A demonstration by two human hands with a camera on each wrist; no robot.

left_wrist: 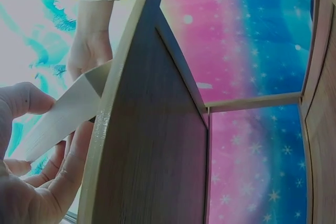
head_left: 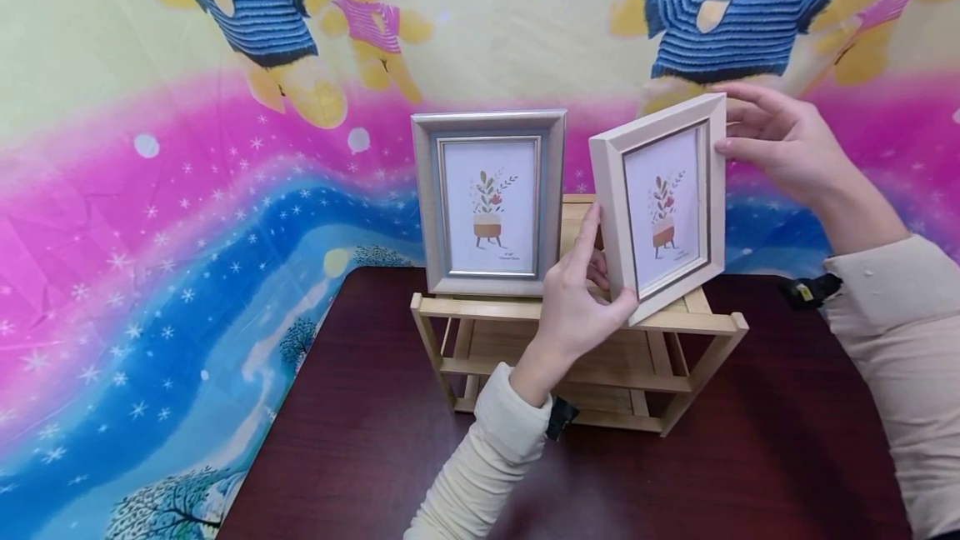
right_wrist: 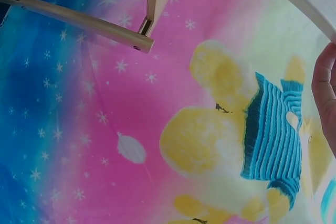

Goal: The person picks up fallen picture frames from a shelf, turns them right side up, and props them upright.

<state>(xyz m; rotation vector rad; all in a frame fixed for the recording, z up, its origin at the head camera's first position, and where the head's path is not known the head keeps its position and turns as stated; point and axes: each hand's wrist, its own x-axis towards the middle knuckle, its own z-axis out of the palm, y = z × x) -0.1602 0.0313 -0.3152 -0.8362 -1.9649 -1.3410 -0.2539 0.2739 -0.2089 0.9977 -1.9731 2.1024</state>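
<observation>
Both hands hold a cream picture frame (head_left: 664, 207), tilted and turned a little, above the right part of a wooden rack's top shelf. My left hand (head_left: 581, 298) grips its lower left corner, thumb in front; in the left wrist view the fingers of that hand (left_wrist: 47, 182) close round the frame's edge (left_wrist: 58, 114). My right hand (head_left: 787, 144) pinches the upper right edge, thumb on the side. A grey-silver picture frame (head_left: 491, 286) stands upright on the rack's left. Both frames show a potted-plant print. Whether the cream frame's bottom touches the shelf, I cannot tell.
The light wooden rack (head_left: 577, 315), with several slatted tiers, stands on a dark reddish table (head_left: 360, 440). Behind it hangs a cloth backdrop (head_left: 225, 232) with bears and snowflakes. The rack's side panel (left_wrist: 152, 129) fills much of the left wrist view.
</observation>
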